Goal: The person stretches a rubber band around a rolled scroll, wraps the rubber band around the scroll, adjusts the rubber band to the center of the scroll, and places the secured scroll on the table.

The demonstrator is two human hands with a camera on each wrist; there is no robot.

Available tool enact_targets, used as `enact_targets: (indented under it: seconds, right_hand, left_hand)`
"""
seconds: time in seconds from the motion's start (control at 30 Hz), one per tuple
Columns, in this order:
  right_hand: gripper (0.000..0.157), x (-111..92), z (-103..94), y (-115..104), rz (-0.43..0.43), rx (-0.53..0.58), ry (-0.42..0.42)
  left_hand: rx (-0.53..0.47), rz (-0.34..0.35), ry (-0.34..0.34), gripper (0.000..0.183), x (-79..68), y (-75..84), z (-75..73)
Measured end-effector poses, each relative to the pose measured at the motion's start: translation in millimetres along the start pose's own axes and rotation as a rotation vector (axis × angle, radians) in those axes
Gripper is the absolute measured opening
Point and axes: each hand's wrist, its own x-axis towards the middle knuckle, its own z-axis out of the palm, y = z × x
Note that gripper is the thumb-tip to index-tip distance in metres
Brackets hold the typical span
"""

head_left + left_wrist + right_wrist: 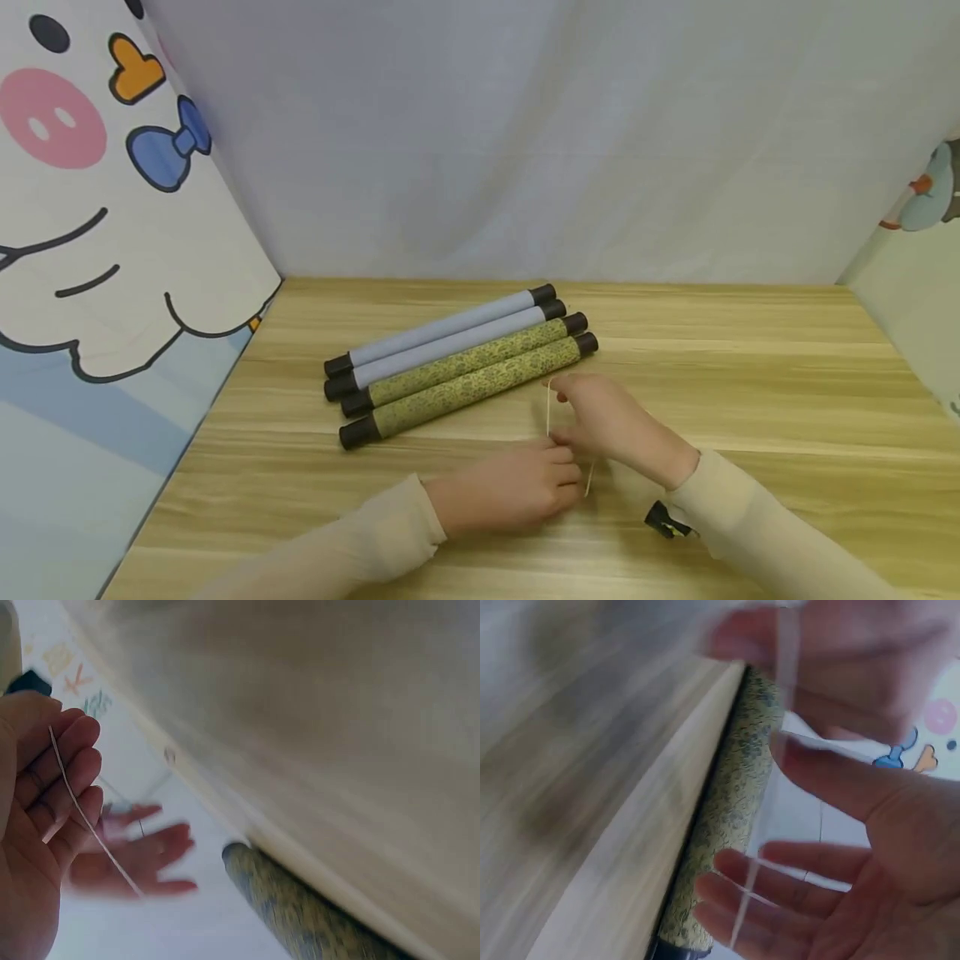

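A thin white string (548, 408) runs between my two hands over the table. My left hand (513, 487) pinches it between thumb and index finger, as the left wrist view shows, with the other fingers loosely bent. My right hand (611, 425) is just right of and beyond it, thumb and fingers apart, the string (750, 881) crossing in front of its fingers. A short end of string hangs below the hands. Beyond them lie two yellow-green patterned rolls (480, 383) with black ends, beside two pale blue-grey rolls (450, 325), all parallel and slanting.
On the table by my right sleeve lies a small black object (663, 518) with a bit of yellow-green, partly hidden by the sleeve. The wooden tabletop (750, 350) ends at a pale curtain (525, 150). A cartoon-printed panel (112, 250) stands at the left.
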Motion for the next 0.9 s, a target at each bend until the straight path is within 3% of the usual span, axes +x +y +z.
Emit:
enact_targets:
  seconds: [0.1, 0.23, 0.33, 0.43, 0.53, 0.67, 0.8, 0.9]
  right_hand:
    - [0.067, -11.1, 4.4, -0.4, -0.111, -0.151, 0.016]
    - [0.073, -18.4, 8.8, 3.8, -0.220, -0.228, 0.016]
    - [0.072, -18.2, 9.6, 7.7, -0.241, -0.230, -0.004]
    - [0.074, -16.5, 8.6, 12.8, -0.216, -0.221, -0.026]
    - [0.076, -15.4, 7.8, 19.1, -0.199, -0.222, -0.031]
    - [0.079, -16.1, 8.0, 25.5, -0.185, -0.227, -0.031]
    - [0.081, -17.8, 6.6, 27.8, -0.163, -0.235, -0.042]
    - [0.081, -18.9, 3.4, 27.8, -0.149, -0.241, -0.047]
  left_hand:
    - [-0.047, -0.070, 0.027, 0.015, -7.9, -12.5, -5.2]
    - [-0.131, -0.103, 0.075, 0.016, -15.1, -26.7, -7.9]
    - [-0.232, -0.104, 0.126, 0.019, -17.0, -31.9, -6.9]
    - [-0.282, -0.152, 0.169, 0.017, -20.7, -37.0, -7.3]
    - [-0.281, -0.278, 0.174, 0.014, -27.3, -44.8, -7.6]
    - [-0.278, -0.515, 0.125, 0.014, -35.8, -56.0, -3.3]
    - [-0.292, -0.736, 0.062, 0.027, -42.0, -64.6, 5.3]
    - [-0.280, -0.859, 0.008, 0.041, -45.8, -69.2, 11.9]
